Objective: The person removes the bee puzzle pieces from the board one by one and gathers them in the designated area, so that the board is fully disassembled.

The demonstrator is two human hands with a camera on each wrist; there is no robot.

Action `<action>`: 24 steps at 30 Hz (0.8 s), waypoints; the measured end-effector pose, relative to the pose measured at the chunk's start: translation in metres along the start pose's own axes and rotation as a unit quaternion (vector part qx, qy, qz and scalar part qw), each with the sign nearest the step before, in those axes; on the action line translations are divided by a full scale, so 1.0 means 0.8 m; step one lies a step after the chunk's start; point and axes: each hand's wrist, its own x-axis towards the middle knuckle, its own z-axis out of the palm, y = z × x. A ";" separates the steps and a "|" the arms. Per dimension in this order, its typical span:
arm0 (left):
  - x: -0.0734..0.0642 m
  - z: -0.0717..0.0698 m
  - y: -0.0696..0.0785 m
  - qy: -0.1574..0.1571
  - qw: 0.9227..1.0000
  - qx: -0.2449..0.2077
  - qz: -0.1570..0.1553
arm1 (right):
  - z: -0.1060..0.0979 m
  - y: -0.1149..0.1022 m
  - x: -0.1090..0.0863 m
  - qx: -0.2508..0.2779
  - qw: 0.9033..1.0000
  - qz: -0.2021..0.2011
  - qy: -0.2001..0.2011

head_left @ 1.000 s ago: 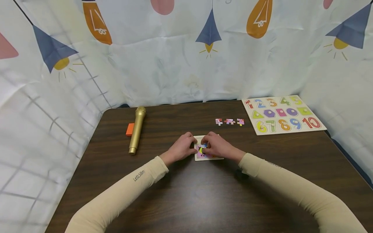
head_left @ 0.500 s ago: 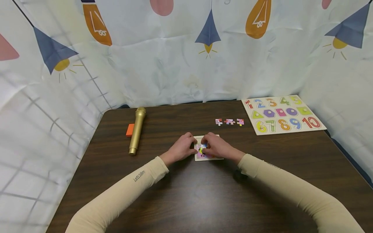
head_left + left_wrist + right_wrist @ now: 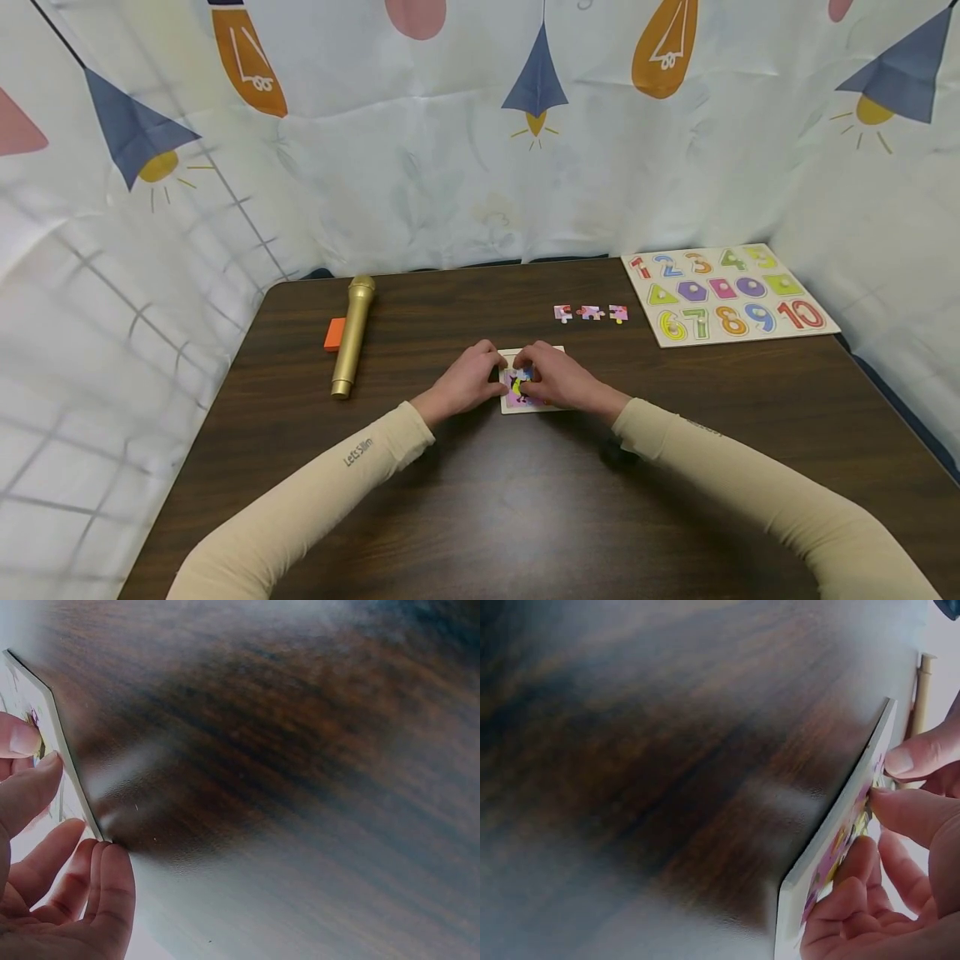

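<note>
In the head view, a small jigsaw puzzle board (image 3: pixel 536 409) with a pale frame and a colourful picture lies mid-table. My left hand (image 3: pixel 470 379) holds its left side, with the thumb on the rim and fingers at the far left corner. From the right, my right hand (image 3: pixel 562 377) reaches over the picture, thumb and index finger pinching at a puzzle piece that the fingers largely hide. The right wrist view shows the right thumb low on the picture beside the frame (image 3: pixel 834 831), the other fingers curled over the board. Both thumbs nearly meet in the left wrist view.
Loose puzzle pieces (image 3: pixel 591 313) lie in a row behind the board. A wooden number-and-shape board (image 3: pixel 738 293) sits at the back right. On the left lies a gold microphone (image 3: pixel 352 337), beside an orange block (image 3: pixel 334 335). A patterned curtain (image 3: pixel 450 183) hangs behind the table.
The right hand's fingertips shift very slightly over the picture. Left hand, board and loose pieces stay where they were.
</note>
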 end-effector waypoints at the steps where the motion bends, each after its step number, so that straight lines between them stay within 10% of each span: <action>1: 0.000 0.000 0.000 0.002 1.000 -0.001 0.003 | 0.000 0.000 0.000 -0.002 1.000 -0.002 0.000; 24: -0.001 -0.001 0.000 0.011 1.000 0.006 0.018 | 0.003 0.005 0.005 0.045 0.998 0.040 -0.008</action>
